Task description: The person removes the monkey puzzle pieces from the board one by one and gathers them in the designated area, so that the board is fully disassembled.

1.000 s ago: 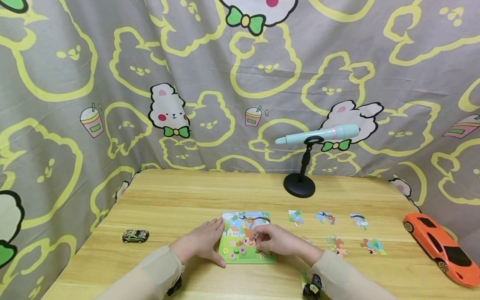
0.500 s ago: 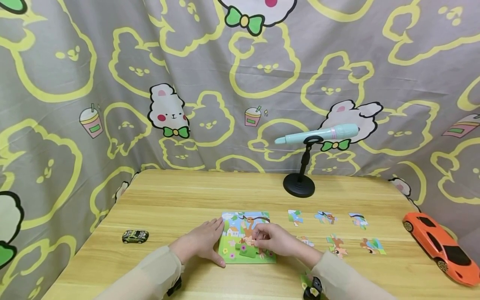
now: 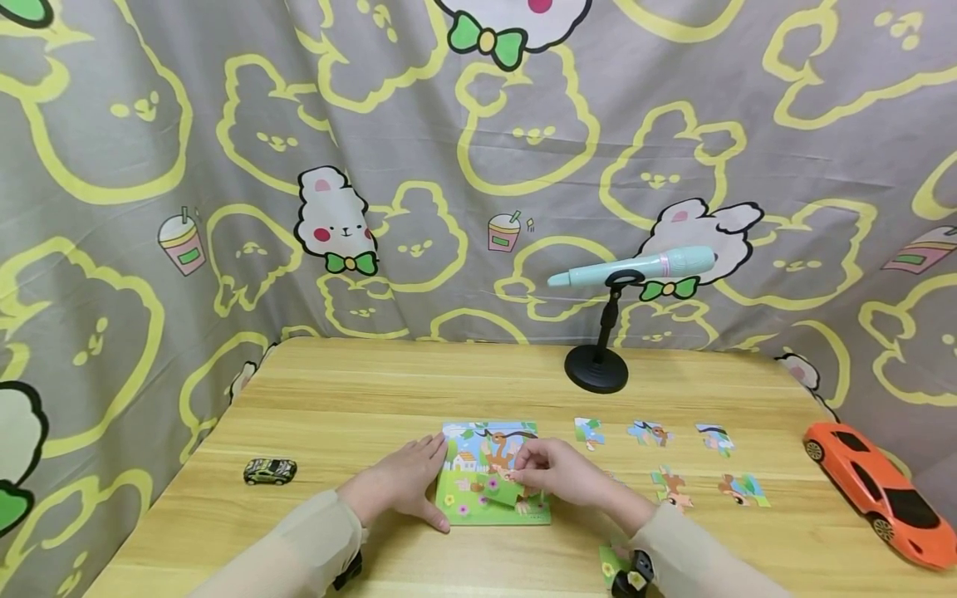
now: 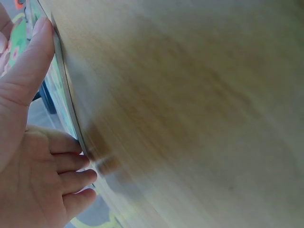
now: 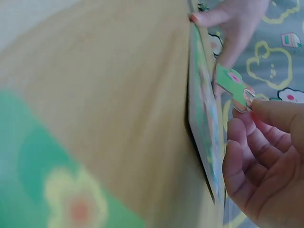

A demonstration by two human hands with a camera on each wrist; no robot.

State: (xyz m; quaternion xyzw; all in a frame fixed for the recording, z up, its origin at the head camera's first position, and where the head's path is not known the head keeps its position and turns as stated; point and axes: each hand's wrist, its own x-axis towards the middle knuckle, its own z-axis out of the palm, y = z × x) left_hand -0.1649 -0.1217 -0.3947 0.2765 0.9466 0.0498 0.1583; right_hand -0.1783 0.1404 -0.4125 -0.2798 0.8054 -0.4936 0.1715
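A square puzzle board [image 3: 467, 516] with a cartoon animal, a house and flowers lies on the table. My left hand [image 3: 411, 482] rests along its left side, fingers extended and the thumb at the near corner; the left wrist view shows the thumb [image 4: 35, 57] against the board's edge. Over the board's lower right, my right hand [image 3: 557, 472] pinches a green puzzle piece [image 3: 504, 490] between thumb and fingertips. That piece [image 5: 230, 81], bearing a pink flower, is tilted and held off the board in the right wrist view.
Loose puzzle pieces lie right of the board, such as a tree piece [image 3: 673, 488]; a green one [image 3: 611, 563] sits near the right wrist. An orange toy car [image 3: 882, 498], a small toy car [image 3: 270, 471] and a microphone on a stand [image 3: 596, 369] surround them.
The green puzzle piece has turned and shifted slightly right in my right hand, which has also moved a little right. My left hand has stayed put.
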